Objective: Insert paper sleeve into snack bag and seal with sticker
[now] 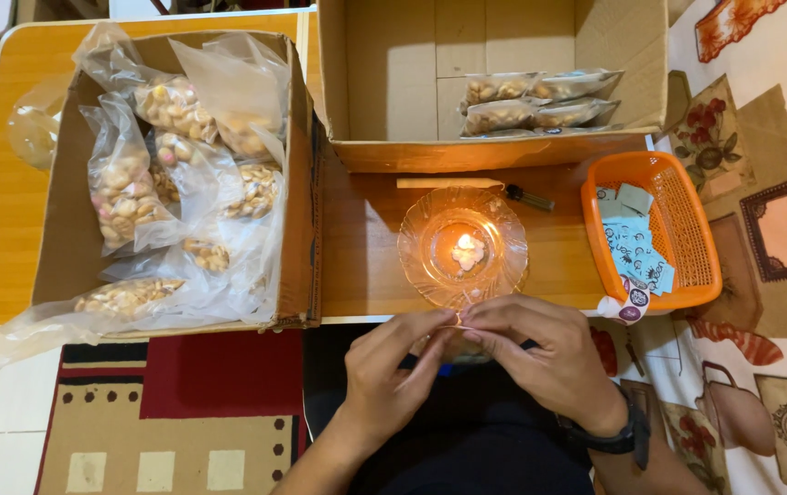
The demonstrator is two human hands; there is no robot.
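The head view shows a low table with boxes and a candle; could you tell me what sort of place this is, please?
Probably a home packing spot, set on the floor. A cardboard box of snack-filled plastic bags, a lit candle in a glass dish, and patterned rugs suggest small-scale hand packaging.

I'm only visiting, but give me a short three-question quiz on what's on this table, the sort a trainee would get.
1. True or false: the candle in the glass dish is lit.
2. Which container holds the flat, sealed snack packets?
A. the orange basket
B. the far cardboard box
C. the left cardboard box
3. Fill in: the left hand and right hand pinch the edge of a clear ____ together, just in front of the dish.

Key
1. True: a flame shows.
2. B. The left box holds loose open bags of snacks; the basket holds small paper slips.
3. Bag, mostly hidden behind the hands.
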